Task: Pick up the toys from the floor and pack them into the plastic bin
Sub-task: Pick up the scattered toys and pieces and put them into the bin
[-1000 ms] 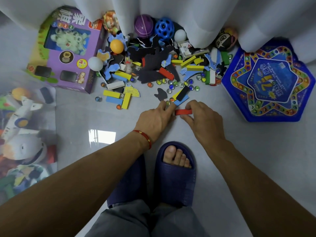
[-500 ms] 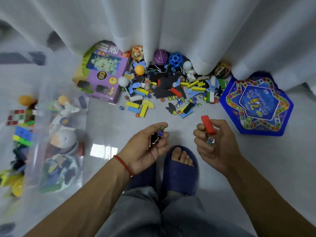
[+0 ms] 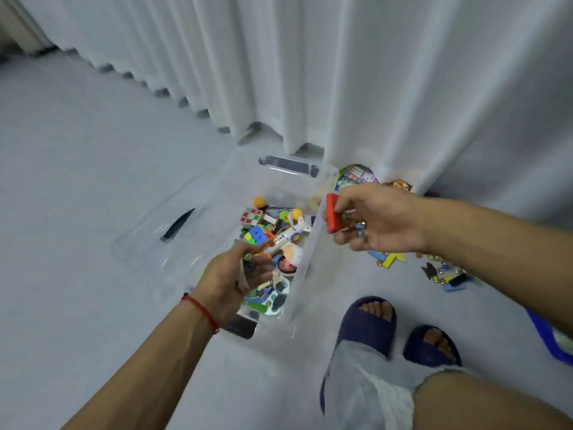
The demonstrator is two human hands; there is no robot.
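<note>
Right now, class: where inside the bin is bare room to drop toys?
The plastic bin has bare floor in its left half, beside the black piece. Its right half is crowded with toys under the left hand.

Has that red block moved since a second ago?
Yes. The red block, then on the floor beside the toy pile, is now held in the right hand at the clear plastic bin's rim.
</note>
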